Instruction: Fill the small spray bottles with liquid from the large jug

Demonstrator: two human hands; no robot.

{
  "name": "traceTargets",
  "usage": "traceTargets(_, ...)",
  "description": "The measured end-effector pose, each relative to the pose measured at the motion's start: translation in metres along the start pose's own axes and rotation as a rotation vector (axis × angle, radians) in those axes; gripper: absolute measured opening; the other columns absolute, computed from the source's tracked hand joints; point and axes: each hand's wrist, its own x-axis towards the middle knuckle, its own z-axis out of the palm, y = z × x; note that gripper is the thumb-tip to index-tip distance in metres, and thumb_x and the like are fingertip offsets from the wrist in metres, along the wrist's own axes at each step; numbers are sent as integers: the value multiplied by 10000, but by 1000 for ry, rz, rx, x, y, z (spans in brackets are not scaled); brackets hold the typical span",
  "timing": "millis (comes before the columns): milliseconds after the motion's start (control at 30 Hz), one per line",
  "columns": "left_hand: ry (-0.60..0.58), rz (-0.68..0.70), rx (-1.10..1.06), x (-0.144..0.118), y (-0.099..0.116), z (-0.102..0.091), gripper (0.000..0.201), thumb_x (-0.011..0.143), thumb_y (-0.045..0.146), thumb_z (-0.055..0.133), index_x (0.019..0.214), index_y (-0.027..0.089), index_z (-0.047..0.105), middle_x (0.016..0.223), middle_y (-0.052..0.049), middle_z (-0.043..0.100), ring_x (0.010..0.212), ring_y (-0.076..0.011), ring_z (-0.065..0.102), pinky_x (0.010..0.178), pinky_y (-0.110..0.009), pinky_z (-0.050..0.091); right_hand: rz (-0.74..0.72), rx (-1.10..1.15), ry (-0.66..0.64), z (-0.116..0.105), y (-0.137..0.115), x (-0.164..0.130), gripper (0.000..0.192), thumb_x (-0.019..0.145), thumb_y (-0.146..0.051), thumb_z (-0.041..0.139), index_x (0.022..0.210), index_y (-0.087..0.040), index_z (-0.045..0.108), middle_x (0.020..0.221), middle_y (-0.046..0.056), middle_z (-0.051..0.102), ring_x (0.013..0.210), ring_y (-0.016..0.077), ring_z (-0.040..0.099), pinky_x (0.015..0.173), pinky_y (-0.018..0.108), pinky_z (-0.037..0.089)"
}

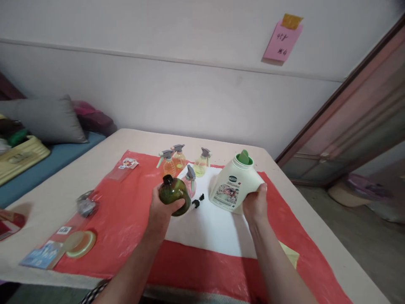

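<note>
Left hand: the left hand (163, 207) reaches forward from the bottom edge, forearm bare, fingers and thumb wrapped around a green bottle (174, 195) and holding it off the table.
Green bottle: dark, round, see-through, open dark neck on top, tilted slightly toward the camera; it hangs over the near left corner of a white sheet (209, 226).
Right hand: the right hand (255, 206) reaches forward on the right, fingers closed around the lower edge of a white jug (236, 185), tipping it up and leftward.
White jug: pale plastic with a printed label and a green spout (244, 158) on top; held above the right part of the white sheet.
Pump head: a small black pump (198, 202) lies on the white sheet between the two hands, touching neither.
Spray bottles: four small ones with grey triggers stand behind the hands, orange (167, 164), yellow (179, 156), pale green (202, 164) and pink (190, 180); the pink one is partly hidden by the green bottle.
Table: a pale table (133, 139) covered by a red plastic sheet (126, 202).
Hard to make out: flat packets (42, 255) and a round disc (79, 243) at the left edge; a pink note (282, 40) on the wall has writing too small to read.
Cut off: both arms leave the frame at the bottom.
</note>
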Motion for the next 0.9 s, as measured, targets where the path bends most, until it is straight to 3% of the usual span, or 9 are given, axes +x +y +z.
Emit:
traceTargets(100, 11, 11, 15, 0, 2, -2, 815, 545, 259, 927, 1285, 232, 587, 1113, -37, 739, 994, -238, 715, 873, -365, 565, 11, -91, 73, -3, 2, -12, 619, 933, -744, 469, 1190, -222, 680, 1252, 69, 764, 1259, 235, 681, 1127, 434, 523)
traceTargets(267, 30, 16, 19, 0, 3, -6, 805, 541, 264, 925, 1271, 239, 587, 1098, -25, 731, 980, -231, 709, 860, -359, 562, 7, -337, 259, -15, 15, -52, 460, 872, -615, 639, 1132, -235, 637, 1154, 33, 723, 1174, 224, 664, 980, 369, 542)
traceTargets(367, 21, 23, 15, 1, 2, -8, 820, 546, 256, 923, 1289, 242, 578, 1118, -27, 725, 997, -232, 706, 870, -361, 563, 3, -489, 267, -15, 30, -75, 401, 906, -625, 589, 1045, -248, 584, 1025, 8, 675, 1032, 205, 655, 883, 342, 532)
traceTargets(433, 9, 27, 14, 1, 2, -10, 820, 556, 256, 920, 1298, 243, 572, 1143, -30, 720, 1012, -231, 702, 882, -363, 563, 14, -595, 163, -9, 39, -84, 372, 957, -612, 542, 988, -242, 573, 929, -5, 647, 918, 189, 644, 817, 334, 529)
traceTargets(533, 10, 26, 16, 1, 3, -13, 808, 554, 262, 916, 1285, 244, 572, 1150, -30, 717, 1020, -233, 698, 882, -362, 559, 65, -771, -167, 5, 50, -92, 350, 1001, -548, 601, 973, -201, 635, 859, -11, 651, 793, 160, 640, 769, 337, 547)
traceTargets(667, 18, 27, 31, 4, 3, -16, 808, 531, 275, 919, 1262, 240, 579, 1130, -32, 721, 1020, -243, 699, 896, -370, 552, 125, -1037, -554, 26, 63, -93, 318, 992, -458, 702, 1155, -184, 696, 1032, 32, 719, 898, 175, 690, 862, 395, 597)
traceTargets(767, 15, 31, 52, 7, 1, -17, 810, 533, 283, 915, 1269, 241, 578, 1141, -38, 722, 1041, -250, 698, 921, -379, 549, 139, -1205, -681, 35, 72, -91, 350, 997, -438, 702, 1248, -194, 680, 1203, 70, 712, 1045, 211, 698, 938, 443, 601)
traceTargets(900, 3, 26, 74, 6, 1, -15, 817, 516, 267, 908, 1263, 236, 578, 1152, -50, 726, 1056, -264, 701, 933, -395, 554, 108, -1289, -765, 38, 83, -95, 326, 1013, -447, 679, 1209, -187, 689, 1216, 75, 713, 1057, 210, 702, 938, 439, 608)
